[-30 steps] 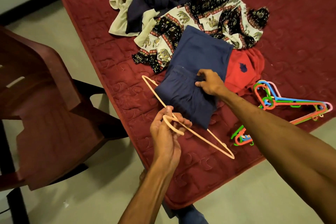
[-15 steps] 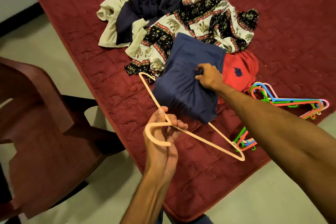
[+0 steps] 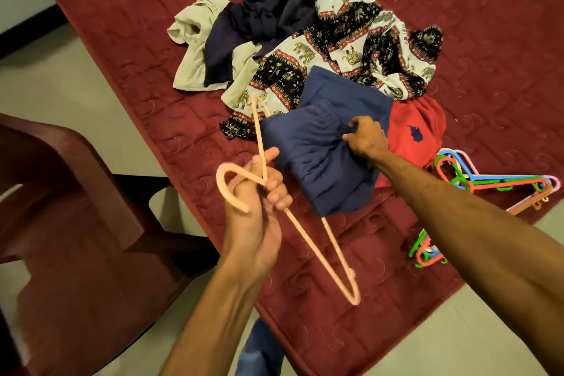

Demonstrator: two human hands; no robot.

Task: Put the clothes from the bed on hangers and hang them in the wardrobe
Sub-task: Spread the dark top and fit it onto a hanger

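The bed (image 3: 146,27) has a dark red quilt, and all the clothes lie on it in 1 heap. At the far side are a cream cloth (image 3: 195,40) and a dark navy cloth (image 3: 274,3). Just right of them is a cloth with elephants (image 3: 351,43) on it. A folded blue cloth (image 3: 323,156) lies nearer, with its long side running from far to near. A red shirt (image 3: 415,131) sits just beside it on the right, partly under it. A bunch of bright hangers (image 3: 488,183) lies at the right edge of the bed. The left hand (image 3: 259,201) is curled tight round the neck of a peach hanger (image 3: 306,238). The hanger's hook points left, toward a brown chair (image 3: 61,207). Its long side runs from the far elephant cloth to the near right, where its tip is over the quilt. Its bottom bar goes under the blue cloth. The right hand (image 3: 364,139) grips a bunch of the blue cloth. The 2 hands are apart.
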